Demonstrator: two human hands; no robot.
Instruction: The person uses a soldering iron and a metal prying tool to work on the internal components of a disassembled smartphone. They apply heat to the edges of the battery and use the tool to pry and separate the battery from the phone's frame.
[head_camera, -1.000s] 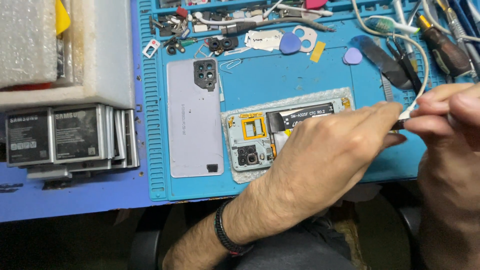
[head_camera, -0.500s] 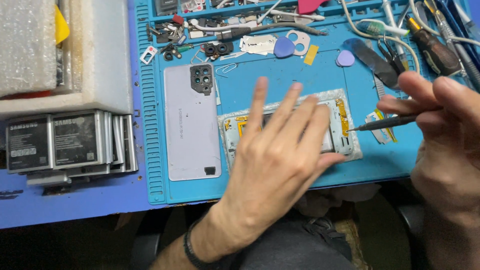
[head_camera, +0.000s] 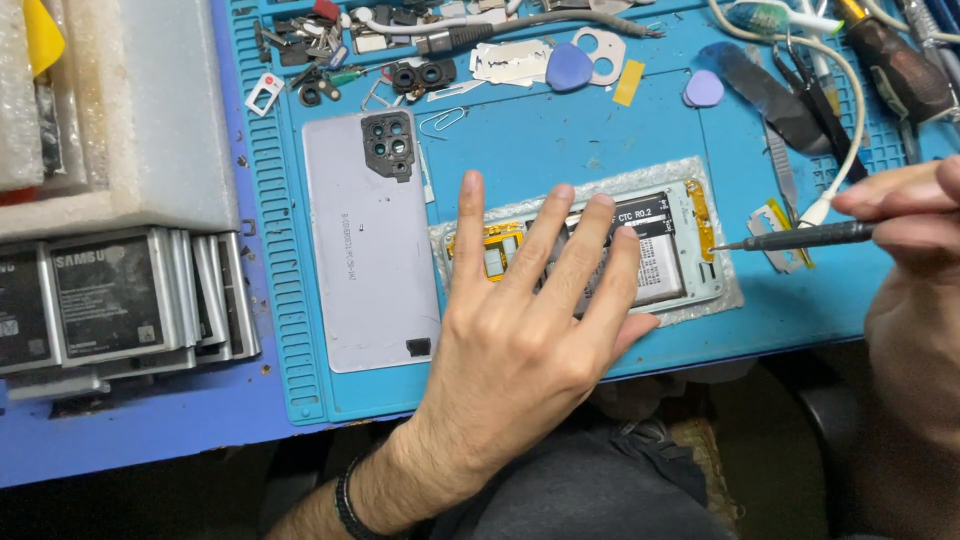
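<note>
An opened phone (head_camera: 672, 262) with its insides showing lies on a piece of bubble wrap on the blue work mat (head_camera: 560, 140). My left hand (head_camera: 525, 340) rests flat on it, fingers spread, covering its left and middle part. My right hand (head_camera: 915, 290) holds a thin dark screwdriver (head_camera: 800, 237) like a pen, with the tip right at the phone's right edge. The phone's grey back cover (head_camera: 368, 250) with its black camera frame lies on the mat to the left of my left hand.
Several phone batteries (head_camera: 110, 295) stand in a row at the left, below white foam blocks (head_camera: 150, 120). Small parts, purple picks (head_camera: 570, 68), tweezers (head_camera: 810, 95), a white cable (head_camera: 850, 120) and a brown-handled tool (head_camera: 900, 65) lie along the mat's far side. The mat's front edge is under my left wrist.
My left hand has settled flat on the opened phone with its fingers spread. My right hand has turned the screwdriver and brought its tip to the phone's right edge.
</note>
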